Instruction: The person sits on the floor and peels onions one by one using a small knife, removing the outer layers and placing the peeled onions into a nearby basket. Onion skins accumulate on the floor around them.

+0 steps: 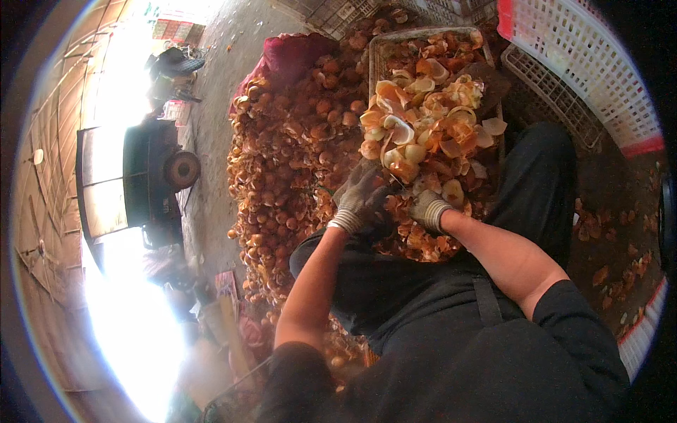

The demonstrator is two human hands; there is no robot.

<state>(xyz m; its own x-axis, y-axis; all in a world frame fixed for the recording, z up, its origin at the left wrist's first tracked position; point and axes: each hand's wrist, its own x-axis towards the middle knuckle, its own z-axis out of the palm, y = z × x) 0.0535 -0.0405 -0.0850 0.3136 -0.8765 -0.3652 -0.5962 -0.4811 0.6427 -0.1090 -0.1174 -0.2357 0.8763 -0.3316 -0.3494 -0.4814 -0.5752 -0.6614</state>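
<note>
My left hand (358,200), in a grey knit glove with dark-coated fingers, is between the onion heap and the crate. Its fingers are apart, and I see nothing held in them. My right hand (429,209), gloved alike, is curled low over the near end of the crate, among onion skins. A thin pale edge shows just ahead of it; whether it grips something is hidden. Before me a plastic crate (373,66) carries a mound of peeled onion layers and dry skins (441,129). Whole brown onions (275,211) are heaped on my left.
A red mesh sack (291,55) lies at the heap's far end. White plastic baskets with red rims (576,66) stand at the right, beside a grey crate (550,92). More crates (330,16) are at the back. A parked vehicle (145,180) is off to the left.
</note>
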